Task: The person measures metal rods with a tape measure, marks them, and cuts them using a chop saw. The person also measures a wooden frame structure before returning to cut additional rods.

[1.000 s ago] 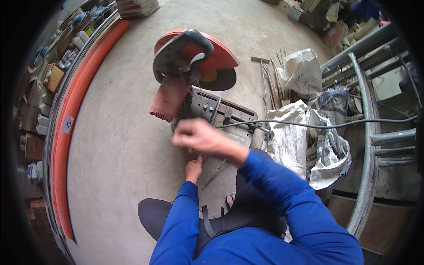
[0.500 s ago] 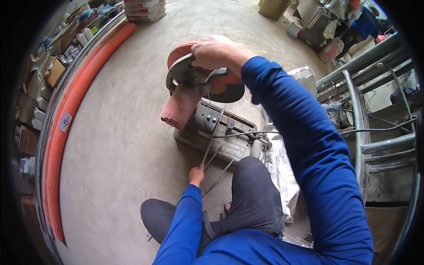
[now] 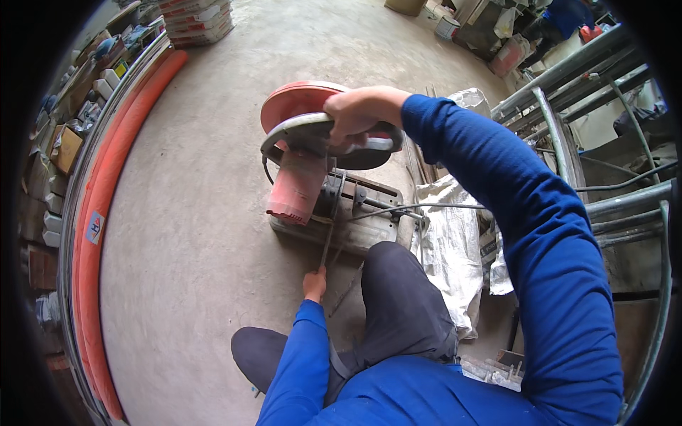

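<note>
A cut-off saw with a pinkish-red motor housing (image 3: 295, 186) and a red blade guard (image 3: 295, 104) stands on its grey metal base (image 3: 366, 231) on the floor in front of me. My right hand (image 3: 357, 116) is closed round the saw's grey handle, its arm reaching over from the right. Lower down, my left hand (image 3: 314, 285) grips a thin metal rod (image 3: 328, 245), which runs forward onto the saw's base beneath the motor. The rod's far end is hard to make out under the saw head. A dark cable (image 3: 444, 206) crosses the base toward the right.
Long orange-red tubes (image 3: 114, 192) lie along the left, beside shelves of boxes and bottles. White sacking (image 3: 447, 263) lies right of the saw, near metal frames (image 3: 554, 135). Stacked packages (image 3: 199, 21) stand at the far left; a person in blue (image 3: 568, 18) is at the far right.
The saw head has tilted downward with my right hand on its handle, and the motor sits lower over the base. My left hand still holds the rod. The whole view has shifted slightly.
</note>
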